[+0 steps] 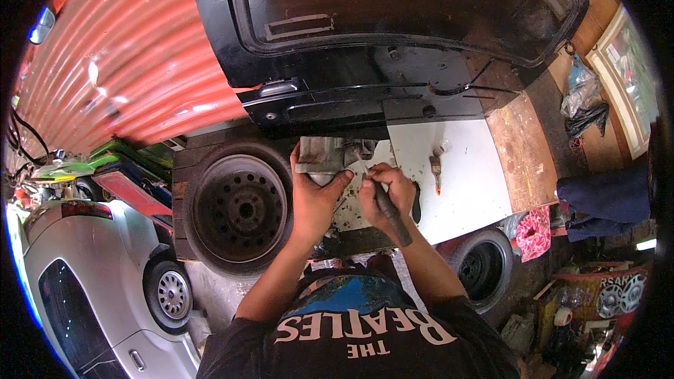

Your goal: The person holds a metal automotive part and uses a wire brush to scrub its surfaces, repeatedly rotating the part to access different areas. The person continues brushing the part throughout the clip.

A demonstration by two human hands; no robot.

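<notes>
My left hand (314,203) is closed around a grey cast-metal housing (319,154), holding it up over the bench from its near left side. In my right hand (393,193) is a hand tool (388,210) with a long dark handle, its butt end toward me. Its thin metal shank reaches up to the right side of the housing; whether the tip touches it I cannot tell. Dark crumbs of dirt lie on the white board (470,161) below. A paintbrush (436,172) with an orange-tipped handle rests on that board, right of my right hand.
A black vehicle panel with a window (337,91) stands behind the work. Left on the bench lies a steel wheel (240,214). Another tyre (482,267) is below at right. A silver car (91,274) stands at left, and dark cloth (605,200) hangs at right.
</notes>
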